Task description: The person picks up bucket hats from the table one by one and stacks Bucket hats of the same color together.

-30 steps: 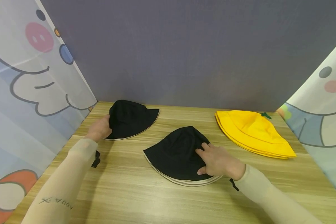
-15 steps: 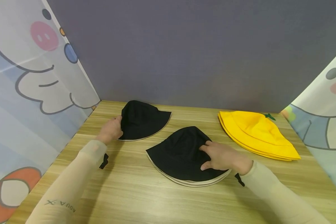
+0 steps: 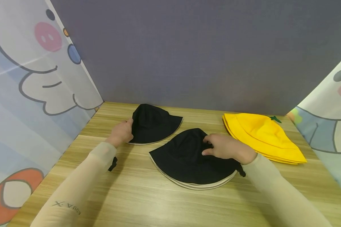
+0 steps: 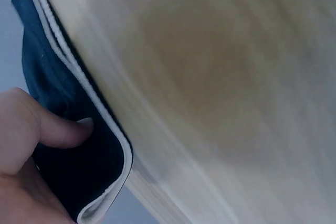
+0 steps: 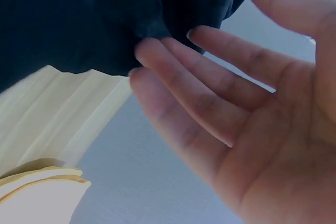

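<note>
In the head view, my left hand grips the left side of a black bucket hat with a pale brim edge. The left wrist view shows the thumb pressed on the folded dark brim; the other fingers are mostly hidden. Closer to me lies a second black bucket hat, whose layered pale edges show it is stacked. Over the right side of its crown is my right hand. Its fingers are loosely extended in the right wrist view, tips right at the dark fabric.
Yellow bucket hats, stacked, with a green leaf on top, lie at the back right. All rest on a wooden table. A grey panel rises behind, and cartoon-printed curtains flank the sides.
My left hand has slid the rear black hat to the right, nearer the front black stack. My right hand has drawn up slightly along the front hat's crown.
</note>
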Tool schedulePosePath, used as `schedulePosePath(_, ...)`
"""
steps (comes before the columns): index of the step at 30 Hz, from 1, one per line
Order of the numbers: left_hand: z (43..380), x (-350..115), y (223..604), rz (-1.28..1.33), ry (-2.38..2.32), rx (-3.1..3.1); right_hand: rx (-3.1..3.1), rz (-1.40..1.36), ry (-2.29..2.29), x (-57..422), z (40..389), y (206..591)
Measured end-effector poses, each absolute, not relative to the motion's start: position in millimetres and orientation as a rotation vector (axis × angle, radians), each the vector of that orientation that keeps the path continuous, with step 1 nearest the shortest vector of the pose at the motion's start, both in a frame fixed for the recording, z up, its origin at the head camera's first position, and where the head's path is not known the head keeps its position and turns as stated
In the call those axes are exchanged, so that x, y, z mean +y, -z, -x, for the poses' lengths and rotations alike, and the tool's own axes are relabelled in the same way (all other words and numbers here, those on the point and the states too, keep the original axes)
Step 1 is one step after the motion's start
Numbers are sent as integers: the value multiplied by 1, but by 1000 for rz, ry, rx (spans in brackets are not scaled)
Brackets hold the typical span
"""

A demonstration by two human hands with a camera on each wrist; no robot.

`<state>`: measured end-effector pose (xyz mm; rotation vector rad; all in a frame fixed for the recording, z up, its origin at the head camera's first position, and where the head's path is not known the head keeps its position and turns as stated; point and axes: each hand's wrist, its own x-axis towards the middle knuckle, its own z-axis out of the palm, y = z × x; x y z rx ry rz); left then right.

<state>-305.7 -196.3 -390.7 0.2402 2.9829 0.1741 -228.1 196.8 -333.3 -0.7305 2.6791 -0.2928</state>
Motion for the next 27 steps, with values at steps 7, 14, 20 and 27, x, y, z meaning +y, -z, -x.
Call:
schedulePosePath(7, 303, -185, 391, -224, -174, 2986, 2816, 794, 314, 188, 244, 327)
schedulePosePath(14, 305, -173, 387, -190, -183, 2913, 2874, 767, 320, 175, 271, 321)
schedulePosePath(20, 306, -166, 386, -130, -165, 2885, 2844, 724, 420, 156, 293, 313)
schedulePosePath(27, 305, -159, 387, -65, -157, 2894, 2806, 673, 402, 136, 315, 306)
